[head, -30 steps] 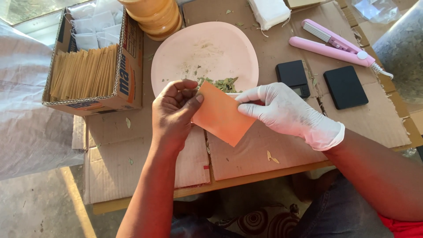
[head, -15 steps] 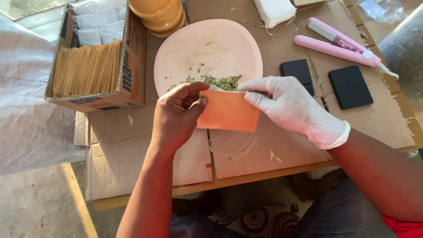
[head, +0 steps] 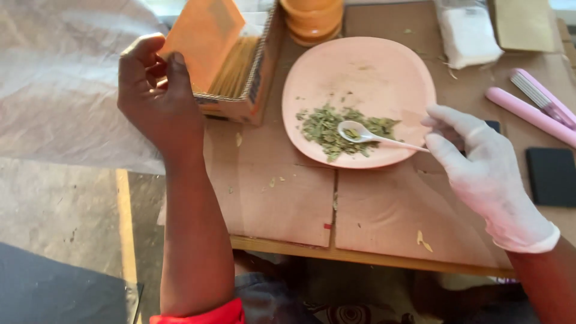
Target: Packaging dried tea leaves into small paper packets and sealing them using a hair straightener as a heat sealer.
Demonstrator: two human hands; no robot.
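Observation:
My bare left hand [head: 157,96] holds an orange paper pouch [head: 204,37] up over the cardboard box [head: 240,108] at the left, pinched at its lower edge. My right hand [head: 480,162], in a white glove, grips the handle of a small white spoon [head: 372,135]. The spoon's bowl rests in a pile of dried green herb [head: 333,126] on a pale pink plate [head: 360,66]. The two hands are well apart, with the plate between them.
The box holds a row of upright tan pouches [head: 237,69]. Orange stacked bowls [head: 312,21] stand behind the plate. A white packet [head: 468,33], a pink hair-iron-like tool [head: 534,105] and a black flat object [head: 552,177] lie at the right. Cardboard sheets [head: 282,204] cover the table.
Both hands held the orange pouch together over the table's front; now my left hand has carried it up and left over the box, and my right hand has let go and taken the spoon.

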